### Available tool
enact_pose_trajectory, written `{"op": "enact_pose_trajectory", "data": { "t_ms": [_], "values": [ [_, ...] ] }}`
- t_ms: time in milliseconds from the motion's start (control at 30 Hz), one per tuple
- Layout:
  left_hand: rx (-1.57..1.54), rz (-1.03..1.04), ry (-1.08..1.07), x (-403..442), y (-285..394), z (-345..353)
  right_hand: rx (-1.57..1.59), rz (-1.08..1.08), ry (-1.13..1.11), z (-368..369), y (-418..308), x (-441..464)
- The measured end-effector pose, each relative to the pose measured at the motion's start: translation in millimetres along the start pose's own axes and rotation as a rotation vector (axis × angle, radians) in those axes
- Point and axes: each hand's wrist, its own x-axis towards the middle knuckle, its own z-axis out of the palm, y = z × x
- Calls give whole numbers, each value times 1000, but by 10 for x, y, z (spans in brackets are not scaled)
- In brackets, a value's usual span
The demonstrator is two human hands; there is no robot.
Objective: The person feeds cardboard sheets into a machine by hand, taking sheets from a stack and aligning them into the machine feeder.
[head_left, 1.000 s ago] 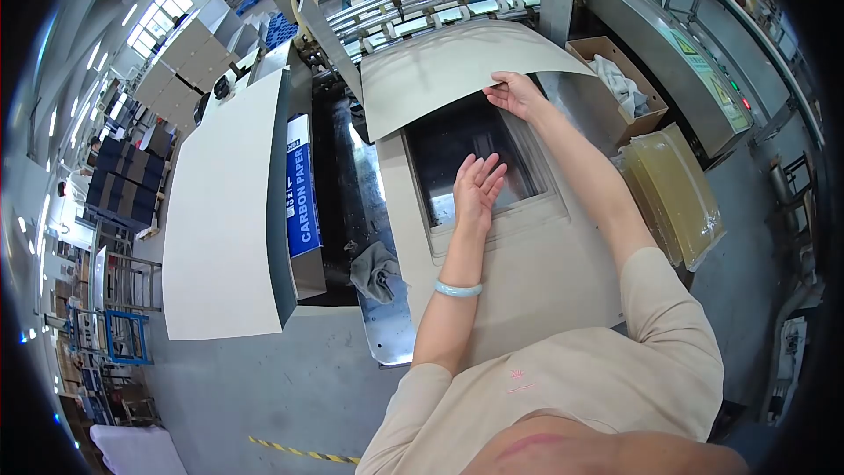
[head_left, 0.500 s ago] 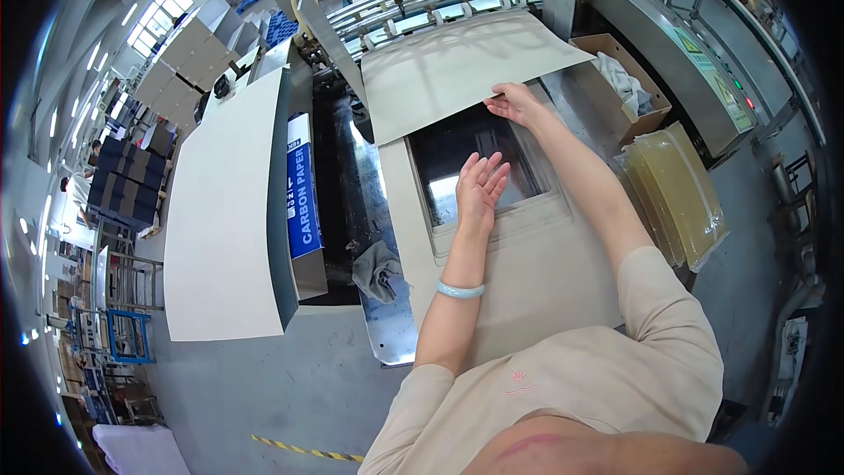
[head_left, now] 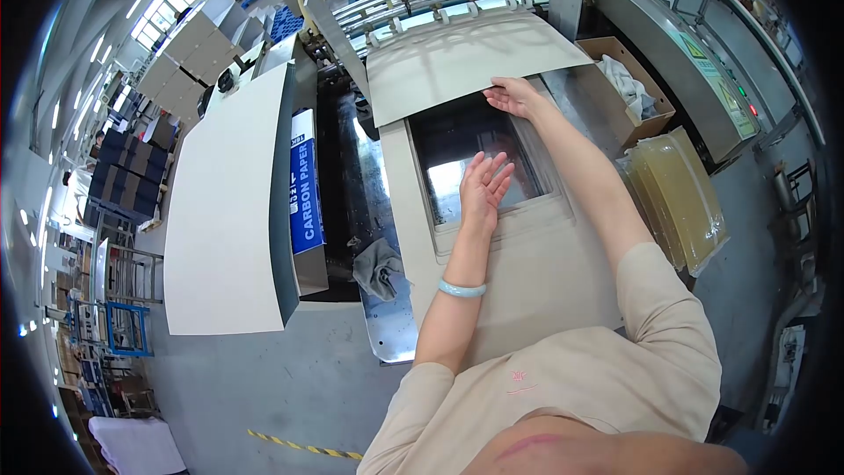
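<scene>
A large pale sheet (head_left: 466, 57) lies partly under the machine's rollers (head_left: 440, 13), its near edge over a dark glossy panel (head_left: 466, 145). My right hand (head_left: 512, 97) is at this near edge, fingers bent around it; whether they grip the sheet is hard to see. My left hand (head_left: 485, 185), palm up with fingers apart and nothing in it, is above the dark panel. Beige board (head_left: 536, 281) surrounds the panel and extends toward my body. A light blue bangle (head_left: 462, 288) circles my left wrist.
On the left stands a stack of large white sheets (head_left: 229, 211) beside a blue carbon paper box (head_left: 306, 185). A grey cloth (head_left: 378, 269) rests on the metal edge. To the right are a carton with white cloth (head_left: 646, 114) and wrapped yellowish blocks (head_left: 673, 198).
The pale sheet's curved near edge has flattened and its far part has dropped. My right hand has stayed at its edge. My left hand has barely moved.
</scene>
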Motion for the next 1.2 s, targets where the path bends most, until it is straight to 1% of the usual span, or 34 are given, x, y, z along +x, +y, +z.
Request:
{"op": "enact_pose_trajectory", "data": {
  "t_ms": [133, 267, 300, 433, 467, 533, 600, 667, 700, 767, 867, 933, 1000, 1033, 1100, 1167, 1200],
  "values": [
    [-6, 5, 5, -2, 1, 14, -17, 12, 0, 3, -25, -119],
    [14, 7, -14, -2, 4, 10, -408, -87, -56, -11, -49, -680],
    [14, 5, -14, 6, 9, 8, -408, -86, -55, -63, -14, -732],
    [26, 15, -26, 27, -4, -15, -1382, -830, 211, -447, 145, -1020],
    [35, 21, -32, 38, -14, -21, -1385, -812, 222, -479, 190, -1142],
    [53, -1, -40, 27, -11, -13, -1580, -740, 419, -480, 292, -1379],
    [142, 69, -60, -21, 0, 20, -1763, -639, 627, -468, 396, -1594],
    [250, 129, -51, -96, 22, 113, -1632, -533, 601, -709, 684, -1428],
    [280, 154, -56, -106, 24, 112, -1625, -508, 635, -701, 678, -1477],
    [462, 221, 1, -93, 44, 157, -1601, -484, 576, -613, 647, -1516],
    [768, 456, -2, -46, 124, 89, -1560, -480, 618, -558, 633, -1587],
    [1102, 673, 57, -158, 271, 78, -1605, -459, 605, -538, 599, -1601],
    [1441, 937, 45, -211, 521, -95, -1597, -424, 590, -518, 570, -1625],
    [1508, 940, 161, -338, 603, -119, -1590, -414, 604, -529, 576, -1613],
    [1786, 881, 431, -397, 809, -383, -1597, -449, 590, -539, 598, -1585],
    [1884, 560, 646, -550, 812, -479, -1606, -433, 577, -541, 598, -1578],
    [1897, 564, 624, -579, 802, -555, -1595, -422, 595, -534, 586, -1586]
  ]
}}
